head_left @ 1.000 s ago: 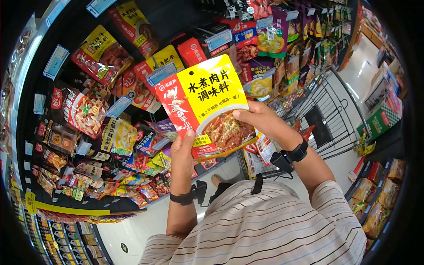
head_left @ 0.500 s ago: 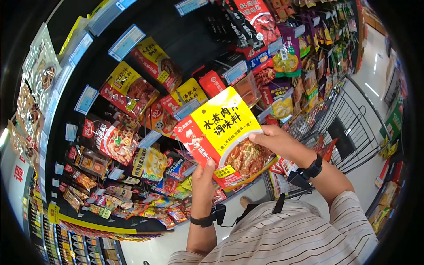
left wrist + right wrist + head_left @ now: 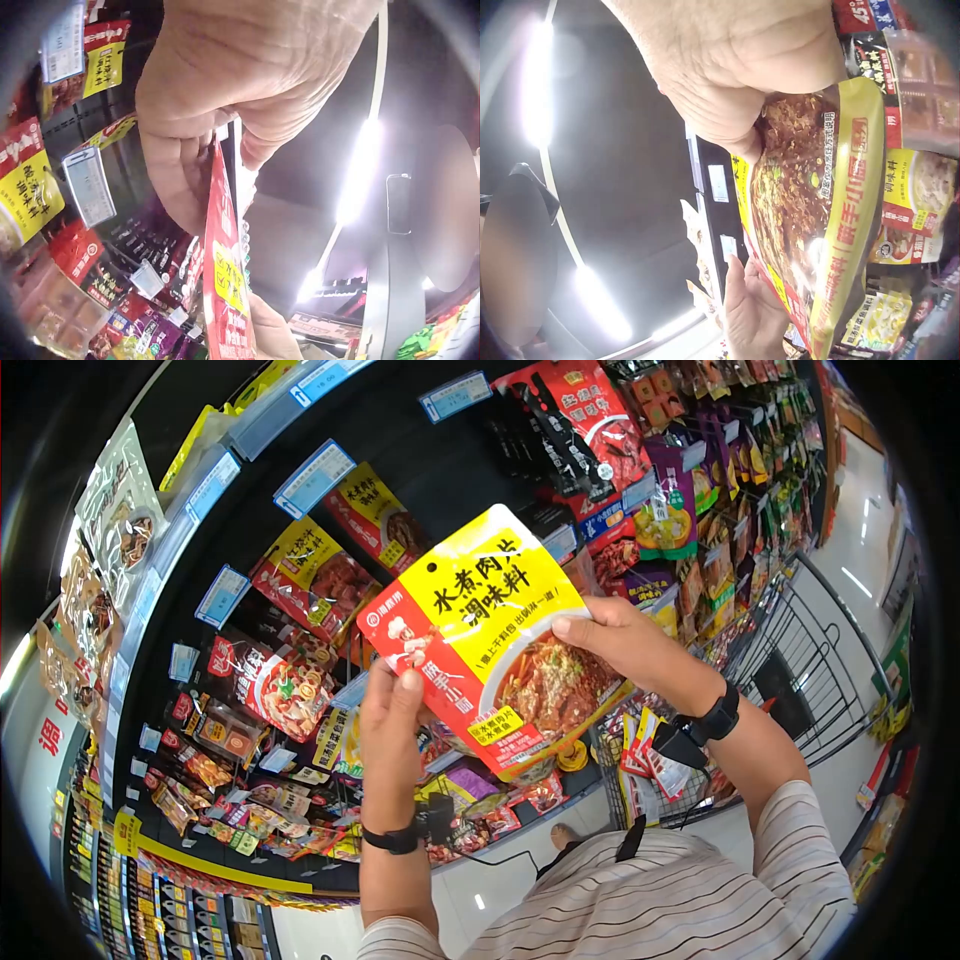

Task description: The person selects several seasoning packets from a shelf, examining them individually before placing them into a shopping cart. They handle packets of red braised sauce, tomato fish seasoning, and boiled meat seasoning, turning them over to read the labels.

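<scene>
Our left hand [image 3: 390, 708] and right hand [image 3: 628, 640], nearly closed, pinched the yellow-and-red packet [image 3: 490, 645] by its opposite edges. We held it tilted before the far hanging packets [image 3: 320, 575], left of the wire cart [image 3: 785, 676].

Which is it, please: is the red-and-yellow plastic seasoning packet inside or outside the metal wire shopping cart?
Outside: the left hand and right hand hold the packet up, clear of the cart, in the head view.

Pouch [image 3: 490, 650] before shelves [image 3: 430, 470], packets [image 3: 668, 772] seemingly in cart [image 3: 785, 682]
</scene>
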A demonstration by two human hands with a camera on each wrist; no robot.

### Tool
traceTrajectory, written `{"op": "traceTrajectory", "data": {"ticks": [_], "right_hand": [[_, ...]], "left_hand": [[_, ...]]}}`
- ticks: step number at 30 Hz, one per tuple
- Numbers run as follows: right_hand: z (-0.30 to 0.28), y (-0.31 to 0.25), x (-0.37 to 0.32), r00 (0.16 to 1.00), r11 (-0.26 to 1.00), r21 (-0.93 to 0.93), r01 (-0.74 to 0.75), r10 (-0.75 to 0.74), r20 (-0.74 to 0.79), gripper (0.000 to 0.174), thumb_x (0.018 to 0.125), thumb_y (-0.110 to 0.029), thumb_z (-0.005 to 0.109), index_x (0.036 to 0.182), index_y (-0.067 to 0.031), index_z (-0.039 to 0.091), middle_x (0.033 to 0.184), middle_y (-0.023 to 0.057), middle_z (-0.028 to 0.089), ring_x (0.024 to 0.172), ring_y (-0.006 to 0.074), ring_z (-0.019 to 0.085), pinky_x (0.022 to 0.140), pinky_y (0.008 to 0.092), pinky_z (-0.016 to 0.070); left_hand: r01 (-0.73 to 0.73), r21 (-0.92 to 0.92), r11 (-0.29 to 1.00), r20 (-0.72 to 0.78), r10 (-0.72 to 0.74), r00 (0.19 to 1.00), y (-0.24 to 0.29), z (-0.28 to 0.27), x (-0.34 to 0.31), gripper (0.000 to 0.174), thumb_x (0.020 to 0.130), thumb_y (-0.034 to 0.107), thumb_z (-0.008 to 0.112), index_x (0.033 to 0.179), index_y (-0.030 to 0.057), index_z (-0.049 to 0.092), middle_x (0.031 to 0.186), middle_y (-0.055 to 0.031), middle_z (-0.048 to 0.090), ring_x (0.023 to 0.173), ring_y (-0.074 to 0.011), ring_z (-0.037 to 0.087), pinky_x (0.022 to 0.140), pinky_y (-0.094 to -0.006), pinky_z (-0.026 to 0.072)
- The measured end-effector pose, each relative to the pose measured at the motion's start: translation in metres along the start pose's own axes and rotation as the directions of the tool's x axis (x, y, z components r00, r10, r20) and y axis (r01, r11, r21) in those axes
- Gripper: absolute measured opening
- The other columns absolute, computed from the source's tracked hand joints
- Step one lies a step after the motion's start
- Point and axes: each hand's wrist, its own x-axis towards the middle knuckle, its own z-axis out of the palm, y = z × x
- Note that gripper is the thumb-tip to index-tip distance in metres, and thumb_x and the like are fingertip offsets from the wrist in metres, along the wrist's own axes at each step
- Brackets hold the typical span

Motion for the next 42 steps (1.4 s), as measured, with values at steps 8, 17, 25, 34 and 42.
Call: {"op": "traceTrajectory", "data": {"ticks": [8, 17, 25, 34, 42], "right_hand": [[0.005, -0.008, 0.018, 0.998, 0.998, 0.027, 0.063, -0.063, -0.009, 0.036, 0.102, -0.023, 0.055, 0.127, 0.0022, 0.06, 0.118, 0.0032, 0.066, 0.104, 0.0083, 0.059, 0.093, 0.0253, 0.0465], [0.004, -0.023, 0.043, 0.995, 0.996, -0.009, 0.094, -0.094, -0.016, 0.037, 0.102, -0.026, 0.054, 0.126, 0.0009, 0.061, 0.116, 0.0035, 0.067, 0.104, 0.0081, 0.06, 0.093, 0.0261, 0.0471], [0.005, -0.025, 0.062, 0.983, 0.985, -0.034, 0.17, -0.172, -0.071, 0.035, 0.102, -0.023, 0.054, 0.125, 0.003, 0.06, 0.115, 0.0051, 0.068, 0.102, 0.0077, 0.061, 0.091, 0.0254, 0.0481], [0.014, -0.021, 0.085, 0.983, 0.985, 0.007, 0.174, -0.173, -0.053, 0.035, 0.101, -0.022, 0.055, 0.125, 0.0034, 0.06, 0.114, 0.0059, 0.068, 0.101, 0.008, 0.062, 0.089, 0.026, 0.0484], [0.028, -0.027, 0.108, 0.98, 0.98, 0.029, 0.197, -0.196, -0.022, 0.035, 0.1, -0.022, 0.054, 0.123, 0.004, 0.06, 0.114, 0.0068, 0.069, 0.098, 0.0078, 0.063, 0.087, 0.0251, 0.0489]], "left_hand": [[-0.052, 0.074, 0.996, -0.02, 0.053, 0.998, 0.016, -0.005, 0.028, 0.04, 0.101, 0.029, 0.053, 0.129, 0.0012, 0.046, 0.116, -0.009, 0.065, 0.097, -0.0158, 0.068, 0.084, -0.0327, 0.0572], [-0.274, 0.218, 0.937, -0.128, 0.306, 0.943, 0.07, -0.042, 0.111, 0.061, 0.099, 0.033, 0.056, 0.141, -0.0073, 0.039, 0.139, -0.023, 0.05, 0.128, -0.0299, 0.053, 0.1, -0.0349, 0.0458], [-0.281, 0.037, 0.959, -0.029, 0.282, 0.959, 0.075, -0.055, 0.145, 0.047, 0.101, 0.028, 0.05, 0.138, 0.0001, 0.047, 0.137, -0.0156, 0.055, 0.129, -0.0257, 0.051, 0.102, -0.04, 0.041], [-0.379, 0.228, 0.897, 0.003, 0.388, 0.922, 0.085, -0.048, 0.133, 0.053, 0.1, 0.03, 0.047, 0.144, 0.0007, 0.043, 0.137, -0.0204, 0.053, 0.129, -0.0277, 0.05, 0.11, -0.0402, 0.0373], [-0.383, 0.219, 0.898, -0.021, 0.396, 0.918, 0.09, -0.046, 0.131, 0.054, 0.099, 0.031, 0.051, 0.145, 0.0025, 0.044, 0.138, -0.0204, 0.052, 0.128, -0.0255, 0.051, 0.109, -0.0374, 0.038]]}}
